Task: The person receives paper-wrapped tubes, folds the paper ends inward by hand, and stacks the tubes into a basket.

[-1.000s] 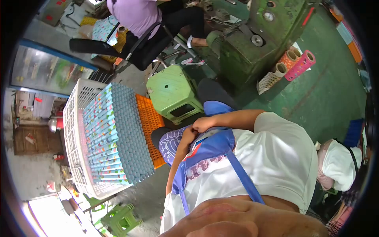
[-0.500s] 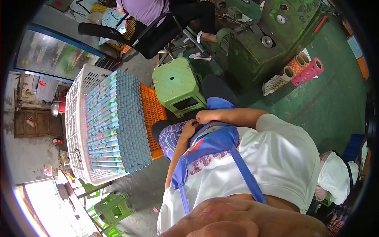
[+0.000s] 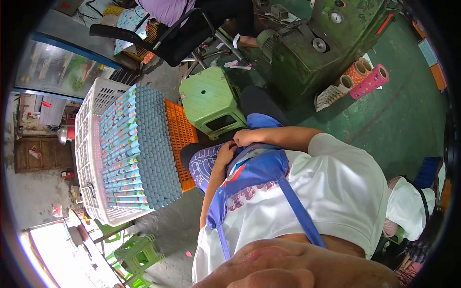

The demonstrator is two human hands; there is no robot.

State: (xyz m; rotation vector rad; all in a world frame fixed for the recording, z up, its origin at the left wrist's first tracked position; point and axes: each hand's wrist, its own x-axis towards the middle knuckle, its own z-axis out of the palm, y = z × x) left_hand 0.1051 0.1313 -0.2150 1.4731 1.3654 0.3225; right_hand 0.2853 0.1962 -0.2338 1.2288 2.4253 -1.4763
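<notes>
My left hand (image 3: 225, 153) lies in my lap at the edge of the blue apron (image 3: 259, 172). Its fingers are curled and partly hidden. Right against it, my right hand (image 3: 244, 138) is closed, with the fingertips turned towards the left one. Whatever the fingers may pinch is too small or too covered to make out. Just beyond the hands stands a green plastic stool (image 3: 210, 93). To the left, a white plastic basket (image 3: 87, 158) on its side holds a tall stack of light-blue patterned paper tubes (image 3: 156, 149), their round ends facing me.
An orange crate (image 3: 178, 144) stands behind the tubes. Ahead right is a green machine (image 3: 307, 62), with patterned rolls (image 3: 370, 81) beside it. A seated person (image 3: 168, 9) is at the top near a black chair (image 3: 120, 36). More green stools (image 3: 137, 254) stand lower left.
The whole view has shifted slightly, so the surroundings sit a little further left. My hands stay together in my lap, with only a small shift of the fingers.
</notes>
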